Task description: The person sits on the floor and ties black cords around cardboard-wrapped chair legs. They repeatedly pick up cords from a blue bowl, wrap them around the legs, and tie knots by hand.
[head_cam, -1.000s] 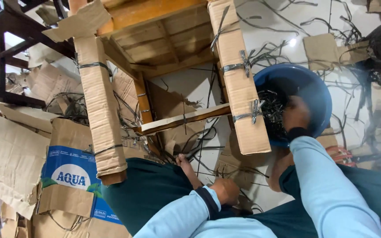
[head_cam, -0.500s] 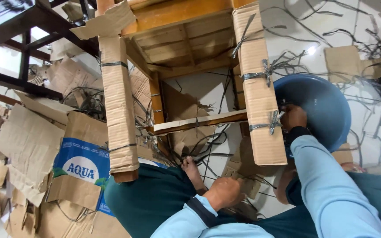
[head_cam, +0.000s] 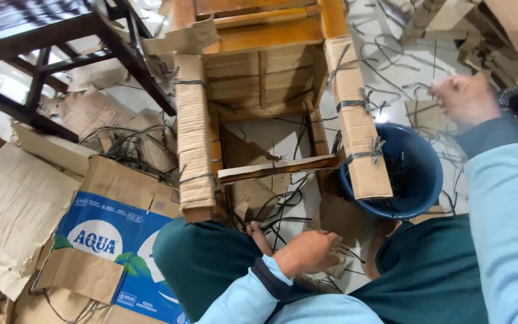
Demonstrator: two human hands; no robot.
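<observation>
Your left hand [head_cam: 308, 252], low centre, closed its fingers on cardboard scrap [head_cam: 336, 217]. Your right hand [head_cam: 466, 99], upper right, blurred; grip unclear, above the blue bucket [head_cam: 418, 180] beside the wrapped chair leg [head_cam: 358, 129].

One head-worn camera looks steeply down, close over the lap, at an upturned wooden chair [head_cam: 271, 114].

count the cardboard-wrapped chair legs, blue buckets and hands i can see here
cardboard-wrapped chair legs: 2, left leg and right leg
blue bucket: 1
hands: 2, left hand and right hand
total: 5
</observation>
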